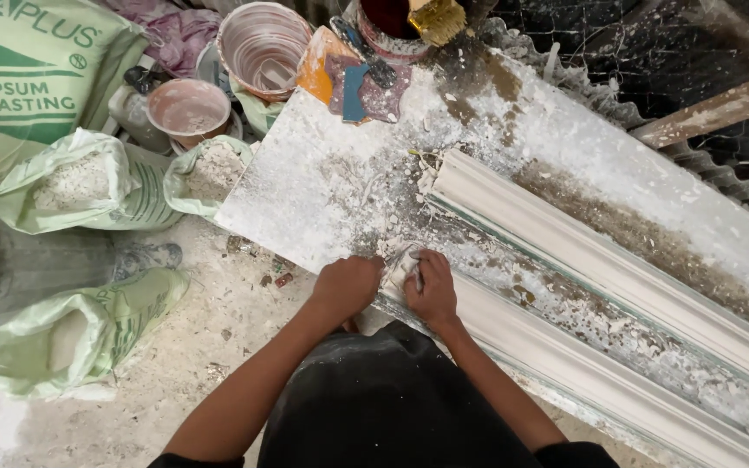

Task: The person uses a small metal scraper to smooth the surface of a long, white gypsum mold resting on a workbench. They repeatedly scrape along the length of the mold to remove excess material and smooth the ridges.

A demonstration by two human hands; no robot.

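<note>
Left hand [346, 284] curled into a loose fist at the near edge of the worktable [305, 186], knuckles up, fingers tucked under against the pale lump of plaster [399, 267]; hard to tell how much of the lump sits inside that fist. Right hand [432, 290] just beside it, fingers bent and pinched on the same lump from the other side, thumb toward the left hand; both hands closed, touching the lump and nearly touching each other. Lump of plaster lying at the near edge of the table, at the near end of the front moulding strip [600, 381], which runs along that edge toward the right corner. Second moulding strip [582, 251] lying parallel behind it, its left end near the middle of the table, with crumbs and a smeared grey-brown channel between the two. Table surface dusted white, brown-stained along its far edge. At the far left corner, scrapers with blue and orange parts [353, 82]; just off that corner, a ribbed bucket [263, 45] and a smaller pink-rimmed bowl [188, 108], both plaster-coated. On the floor left of the table, open green sacks of white powder [88, 182], one more slumped nearer [88, 334]; grey drum [10, 269] lying between them.
</note>
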